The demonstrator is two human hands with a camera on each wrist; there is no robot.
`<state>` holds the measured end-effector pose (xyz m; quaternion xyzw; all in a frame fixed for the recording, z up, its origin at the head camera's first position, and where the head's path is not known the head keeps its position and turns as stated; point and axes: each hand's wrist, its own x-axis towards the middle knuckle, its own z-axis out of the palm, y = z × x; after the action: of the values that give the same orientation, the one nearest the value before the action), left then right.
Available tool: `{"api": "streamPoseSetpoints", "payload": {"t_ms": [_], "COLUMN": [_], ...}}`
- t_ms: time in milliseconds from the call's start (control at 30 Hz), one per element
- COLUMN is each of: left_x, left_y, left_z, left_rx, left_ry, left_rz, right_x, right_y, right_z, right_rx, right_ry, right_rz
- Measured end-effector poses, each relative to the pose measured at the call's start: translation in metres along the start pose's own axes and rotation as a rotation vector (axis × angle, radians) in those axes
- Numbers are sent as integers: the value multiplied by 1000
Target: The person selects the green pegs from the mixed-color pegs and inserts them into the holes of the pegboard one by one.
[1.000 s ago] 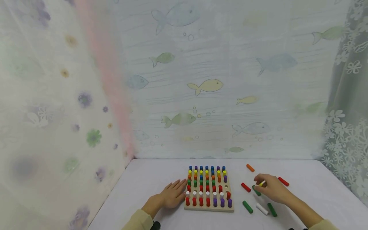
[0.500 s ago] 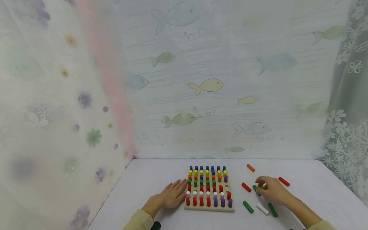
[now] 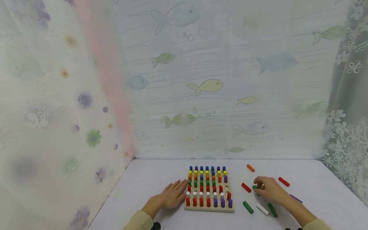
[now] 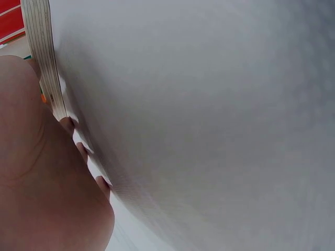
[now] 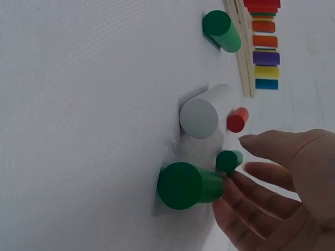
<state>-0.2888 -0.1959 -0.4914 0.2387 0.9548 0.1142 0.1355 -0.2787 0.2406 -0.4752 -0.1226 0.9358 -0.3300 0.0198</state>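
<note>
A wooden pegboard point(image 3: 210, 209) bears rows of coloured pegs, with a few bare holes at its right side. Flat on the table, my left hand point(image 3: 172, 195) lies along the board's left edge, fingers straight and thumb at the edge. My right hand point(image 3: 271, 190) is low over the loose pegs right of the board. In the right wrist view its thumb and fingers are bent and apart around a lying green peg point(image 5: 229, 161), with no peg visible between them. A small yellowish patch shows between the fingers in the head view, mostly hidden by the hand.
Near my right hand lie a red peg point(image 3: 246, 187), a white peg point(image 3: 262, 209) and two more green pegs, one of them nearer the board point(image 3: 248, 207). Farther out are an orange peg point(image 3: 250, 167), another red peg point(image 3: 284, 181) and a purple peg point(image 3: 296, 198) beside the forearm.
My right hand has dipped slightly toward me and then shifted a little left, covering most of the yellow seen earlier. The purple peg now shows past the forearm. My left hand stays put.
</note>
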Motion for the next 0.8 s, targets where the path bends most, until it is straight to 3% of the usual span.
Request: {"api": "streamPoseSetpoints", "payload": {"t_ms": [500, 800], "left_x": [-6, -7], "left_y": [2, 10], "left_z": [-3, -8], "left_rx": [0, 22], "left_ry": [22, 14], "left_rz": [43, -6], "right_x": [5, 6], "right_y": [-3, -2], "right_z": [8, 9], "right_rx": [-41, -21], "right_ry": [-9, -2], "right_rz": [32, 44]}}
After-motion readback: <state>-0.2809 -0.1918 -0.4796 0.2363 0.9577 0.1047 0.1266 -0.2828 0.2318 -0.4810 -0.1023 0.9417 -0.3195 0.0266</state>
